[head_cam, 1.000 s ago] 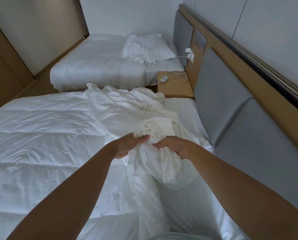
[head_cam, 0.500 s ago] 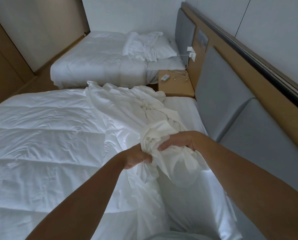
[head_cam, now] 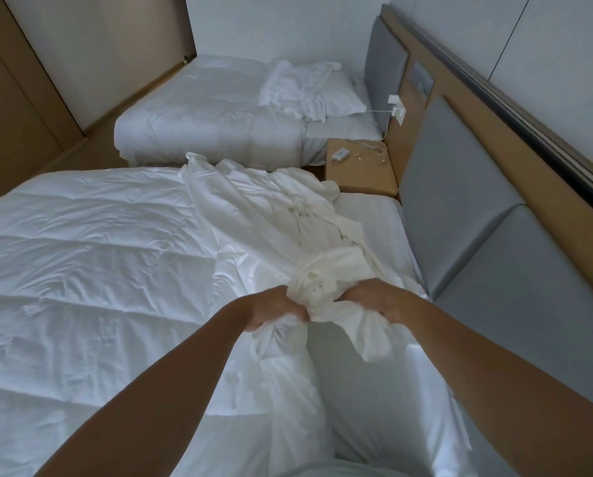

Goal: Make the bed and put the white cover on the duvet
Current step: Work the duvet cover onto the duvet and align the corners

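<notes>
2 hands (head_cam: 274, 309) (head_cam: 379, 301) lower (on 1 cover (head_cam: 319, 280))

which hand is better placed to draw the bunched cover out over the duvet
Left, probably: the left hand grips the white cover beside the duvet; the right hand grips nearer the headboard.

White cover (head_cam: 253, 215) (grey headboard (head_cam: 460, 201))

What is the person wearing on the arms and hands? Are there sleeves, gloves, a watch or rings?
Nothing worn is visible. The left forearm and right forearm are bare to the frame's edge: no sleeves, no watch, no bracelet. The left hand and right hand have no gloves. Parts of both hands are hidden, so rings cannot be ruled out.
</notes>
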A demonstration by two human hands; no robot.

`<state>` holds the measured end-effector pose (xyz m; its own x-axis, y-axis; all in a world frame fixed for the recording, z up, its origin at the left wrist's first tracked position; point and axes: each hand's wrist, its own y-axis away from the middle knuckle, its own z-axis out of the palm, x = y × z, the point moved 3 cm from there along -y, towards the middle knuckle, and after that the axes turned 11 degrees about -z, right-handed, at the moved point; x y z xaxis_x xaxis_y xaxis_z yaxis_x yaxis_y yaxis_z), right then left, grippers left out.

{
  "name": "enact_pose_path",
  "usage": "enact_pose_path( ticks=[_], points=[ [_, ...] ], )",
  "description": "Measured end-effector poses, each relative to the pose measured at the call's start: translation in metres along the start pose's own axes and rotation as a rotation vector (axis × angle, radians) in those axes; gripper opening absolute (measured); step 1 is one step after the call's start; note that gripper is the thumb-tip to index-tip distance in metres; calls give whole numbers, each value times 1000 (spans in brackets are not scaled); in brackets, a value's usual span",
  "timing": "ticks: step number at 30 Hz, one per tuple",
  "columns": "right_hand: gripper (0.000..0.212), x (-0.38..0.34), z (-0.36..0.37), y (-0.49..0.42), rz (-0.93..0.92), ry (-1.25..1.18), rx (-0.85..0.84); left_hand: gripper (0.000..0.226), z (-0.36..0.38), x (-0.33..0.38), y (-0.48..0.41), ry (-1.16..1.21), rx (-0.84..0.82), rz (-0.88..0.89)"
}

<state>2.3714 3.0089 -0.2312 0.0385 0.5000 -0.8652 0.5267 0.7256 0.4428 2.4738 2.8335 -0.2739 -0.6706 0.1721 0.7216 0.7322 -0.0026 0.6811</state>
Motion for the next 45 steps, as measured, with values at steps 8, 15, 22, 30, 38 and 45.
enact_pose_path(
  ticks=[8,15,22,30,38,45],
  points=[
    [13,-24,-18,8,-94,-4,75,64,47,13,-7,-174,184,215],
    [7,-22,-17,7,-80,-193,119,26,24,19,3,-68,302,296],
    [36,-34,2,1,-56,-68,-139,38,-11,46,9,339,304,279],
    [53,-27,10,2,-46,120,-254,35,-22,47,15,240,188,163],
    [27,-43,-25,-12,-237,2,27,52,11,53,16,53,-59,222],
    [46,-49,-26,-11,-210,25,-48,54,-2,60,23,44,67,375]
  ],
)
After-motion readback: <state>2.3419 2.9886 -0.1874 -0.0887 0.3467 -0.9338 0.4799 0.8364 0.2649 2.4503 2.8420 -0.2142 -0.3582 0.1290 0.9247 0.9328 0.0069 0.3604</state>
